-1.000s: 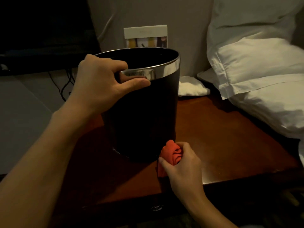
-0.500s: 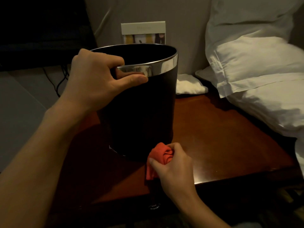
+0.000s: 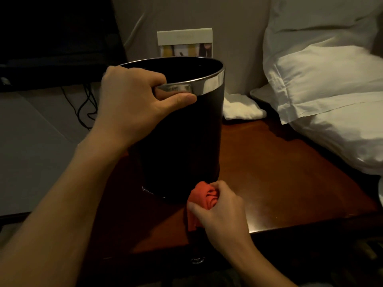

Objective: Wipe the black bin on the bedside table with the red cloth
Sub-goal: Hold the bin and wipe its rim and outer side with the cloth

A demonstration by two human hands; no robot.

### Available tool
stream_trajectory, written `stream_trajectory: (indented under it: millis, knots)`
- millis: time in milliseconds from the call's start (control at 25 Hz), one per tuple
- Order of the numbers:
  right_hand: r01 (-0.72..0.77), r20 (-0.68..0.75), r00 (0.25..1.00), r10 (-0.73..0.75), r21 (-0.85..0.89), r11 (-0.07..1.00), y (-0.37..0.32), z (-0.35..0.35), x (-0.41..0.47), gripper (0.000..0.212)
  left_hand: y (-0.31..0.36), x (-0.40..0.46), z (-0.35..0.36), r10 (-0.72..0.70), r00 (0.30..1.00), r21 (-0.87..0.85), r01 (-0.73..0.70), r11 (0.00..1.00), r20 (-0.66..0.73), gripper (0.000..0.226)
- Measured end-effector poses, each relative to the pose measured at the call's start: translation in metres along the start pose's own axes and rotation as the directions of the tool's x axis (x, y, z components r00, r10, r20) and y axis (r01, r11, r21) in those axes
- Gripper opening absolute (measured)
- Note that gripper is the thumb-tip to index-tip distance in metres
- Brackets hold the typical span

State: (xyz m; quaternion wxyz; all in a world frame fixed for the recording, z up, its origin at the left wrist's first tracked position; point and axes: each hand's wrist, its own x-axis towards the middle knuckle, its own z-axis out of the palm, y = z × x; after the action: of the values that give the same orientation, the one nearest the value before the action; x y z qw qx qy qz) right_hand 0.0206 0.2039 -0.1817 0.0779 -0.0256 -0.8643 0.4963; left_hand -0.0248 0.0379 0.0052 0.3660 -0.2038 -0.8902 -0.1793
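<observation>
A tall, round black bin (image 3: 182,141) with a polished chrome band round its rim stands on the dark reddish wooden bedside table (image 3: 279,183), toward the table's nine o'clock side, tipped slightly so its mouth leans toward twelve o'clock. The left hand (image 3: 132,100) clasps the rim at about nine o'clock, fingers hooked inside and thumb laid across the chrome band outside. The right hand (image 3: 219,210) clenches a bunched red cloth (image 3: 204,198) and presses it against the bin's lower wall at about five o'clock, just above the base.

The bin looks rigid, smooth and probably light, since it seems empty, so it would likely slide or rock on the glossy tabletop under a firm wipe; the rim is the sensible place to steady it, though the chrome may be slippery. The cloth is soft and bunches easily, so it conforms to the curved wall.

Behind the bin at twelve o'clock stands a pale printed card (image 3: 184,42); white pillows (image 3: 323,90) lie at two o'clock, with a crumpled white cloth (image 3: 240,108) beside them.
</observation>
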Motion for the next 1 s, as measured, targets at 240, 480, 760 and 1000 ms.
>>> stream_trajectory:
  millis: [240, 480, 760, 1000]
  knots:
    - [-0.015, -0.164, 0.986, 0.025, 0.067, 0.998, 0.006, -0.049, 0.006, 0.04, 0.063, 0.01, 0.037, -0.055, 0.988, 0.297, 0.096, 0.95, -0.145, 0.044]
    - [-0.003, -0.174, 0.984, 0.026, 0.135, 0.991, 0.015, -0.049, 0.008, 0.039, -0.002, -0.003, -0.01, 0.104, 0.994, -0.06, -0.102, 0.993, 0.029, 0.048]
    - [0.027, -0.154, 0.988, -0.005, 0.138, 0.99, 0.016, -0.042, 0.002, 0.038, 0.012, -0.006, 0.005, 0.092, 0.995, 0.054, -0.09, 0.995, -0.047, 0.041]
    - [0.001, -0.173, 0.985, 0.024, 0.141, 0.99, 0.016, -0.035, 0.003, 0.04, 0.051, 0.003, 0.035, 0.034, 0.983, 0.292, 0.02, 0.956, -0.178, 0.041]
